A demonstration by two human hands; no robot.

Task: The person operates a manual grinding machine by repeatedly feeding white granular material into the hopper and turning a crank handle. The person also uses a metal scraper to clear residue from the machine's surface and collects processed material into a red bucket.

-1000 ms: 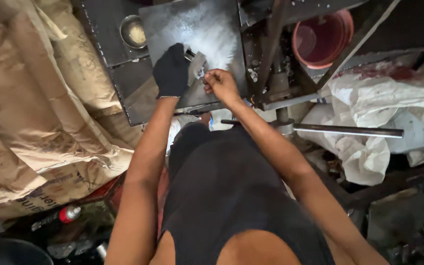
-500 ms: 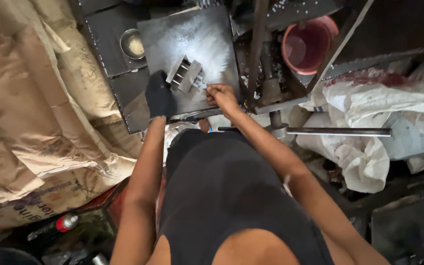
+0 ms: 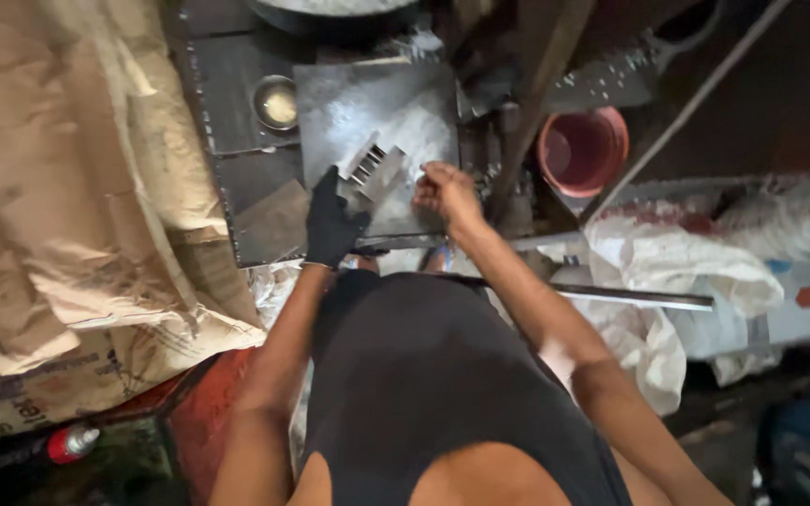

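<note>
A small grey metal block with several slots (image 3: 374, 170) lies on a dark steel plate (image 3: 367, 103) dusted with pale powder. My left hand (image 3: 332, 220), in a black glove, rests on the plate's near edge with its fingertips against the block's left end. Just right of the block my bare right hand (image 3: 444, 192) hovers with fingers curled and pinched together; whether anything small is in them cannot be told.
A small round metal bowl (image 3: 276, 101) sits left of the plate. A red bucket (image 3: 582, 150) stands to the right, behind slanting metal bars. Brown paper sacks (image 3: 58, 187) pile up on the left, white sacks (image 3: 667, 272) on the right. A red-capped can (image 3: 69, 442) lies at lower left.
The view has shifted. My gloved left hand has slid down to the plate's near edge by the block, and my right hand has drawn back slightly from the block.
</note>
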